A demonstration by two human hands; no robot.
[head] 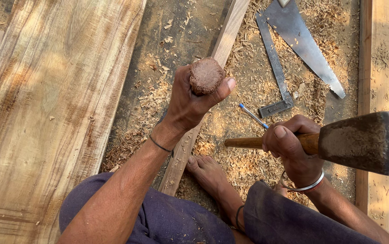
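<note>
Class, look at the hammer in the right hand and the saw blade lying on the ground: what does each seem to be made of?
Hammer: the head looks like dull, rusty grey metal, probably iron or steel; the handle is smooth brown wood with visible grain, gripped by the right hand.
Saw blade: thin flat grey metal, likely steel, with a matt sheen and toothed edge.

Wide plank (pixel 54 104) left, narrow batten (pixel 212 68) centre, saw (pixel 305 43) and square (pixel 275 72) right of batten.
</note>
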